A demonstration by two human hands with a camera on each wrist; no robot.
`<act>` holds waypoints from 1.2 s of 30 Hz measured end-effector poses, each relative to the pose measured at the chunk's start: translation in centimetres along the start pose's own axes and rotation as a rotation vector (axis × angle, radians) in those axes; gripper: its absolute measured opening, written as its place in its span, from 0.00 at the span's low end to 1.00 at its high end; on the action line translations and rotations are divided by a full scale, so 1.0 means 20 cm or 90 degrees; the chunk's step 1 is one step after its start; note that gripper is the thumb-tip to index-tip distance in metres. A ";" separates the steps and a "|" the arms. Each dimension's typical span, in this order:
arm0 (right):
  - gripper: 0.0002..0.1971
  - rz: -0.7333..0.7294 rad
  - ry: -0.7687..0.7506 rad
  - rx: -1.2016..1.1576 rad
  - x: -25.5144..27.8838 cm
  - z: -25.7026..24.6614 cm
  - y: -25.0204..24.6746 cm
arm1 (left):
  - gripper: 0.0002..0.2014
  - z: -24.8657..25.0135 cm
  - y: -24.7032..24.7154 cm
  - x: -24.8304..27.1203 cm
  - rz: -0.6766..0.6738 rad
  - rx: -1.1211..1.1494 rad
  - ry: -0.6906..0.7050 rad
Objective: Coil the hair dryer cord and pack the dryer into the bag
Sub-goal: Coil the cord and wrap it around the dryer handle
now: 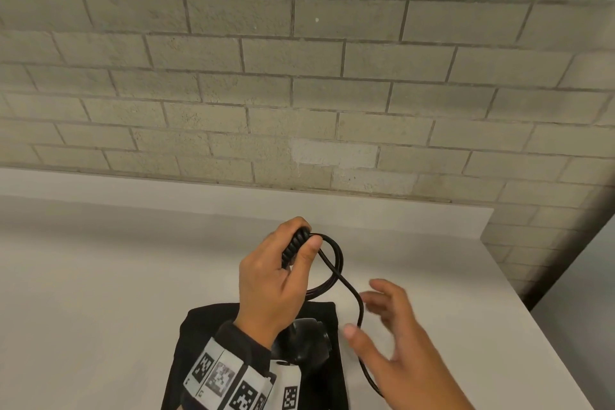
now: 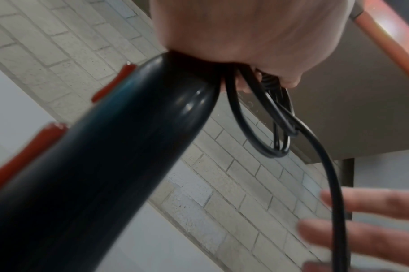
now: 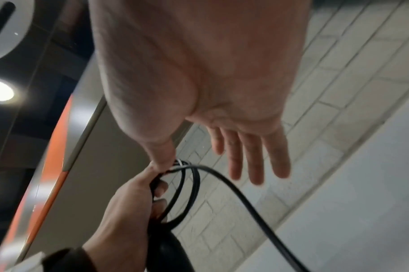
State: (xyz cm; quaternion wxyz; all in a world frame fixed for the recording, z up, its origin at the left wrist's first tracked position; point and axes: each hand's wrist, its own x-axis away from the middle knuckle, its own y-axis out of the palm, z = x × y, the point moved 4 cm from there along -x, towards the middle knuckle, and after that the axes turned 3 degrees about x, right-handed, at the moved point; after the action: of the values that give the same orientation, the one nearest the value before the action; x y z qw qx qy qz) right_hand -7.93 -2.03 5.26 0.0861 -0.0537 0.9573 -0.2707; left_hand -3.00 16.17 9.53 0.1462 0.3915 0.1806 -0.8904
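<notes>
My left hand (image 1: 273, 276) grips the black hair dryer (image 1: 307, 339) by its handle, together with a few loops of the black cord (image 1: 336, 255) at the ribbed cord end. In the left wrist view the handle (image 2: 105, 165) fills the middle and the cord loops (image 2: 257, 139) hang from my fist (image 2: 245, 33). The loose cord runs down past my right hand (image 1: 392, 336), which is open with spread fingers and holds nothing. The right wrist view shows my flat palm (image 3: 210, 82) above the cord (image 3: 245, 198). The black bag (image 1: 199, 343) lies flat under the dryer.
The white table (image 1: 100, 276) stretches left and ahead to a raised ledge (image 1: 233, 200) against a grey brick wall (image 1: 299, 76). The table's right edge (image 1: 532, 309) drops off close to my right hand.
</notes>
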 end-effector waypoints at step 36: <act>0.13 0.056 -0.414 0.307 -0.21 -0.29 -0.20 | 0.13 0.07 0.01 0.02 -0.024 -0.019 0.000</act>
State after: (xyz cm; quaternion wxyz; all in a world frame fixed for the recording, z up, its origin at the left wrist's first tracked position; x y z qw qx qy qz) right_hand -4.77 -1.81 12.79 0.4063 -0.0736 0.7903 -0.4527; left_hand -4.05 15.33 10.12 0.1354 0.3860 0.2012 -0.8901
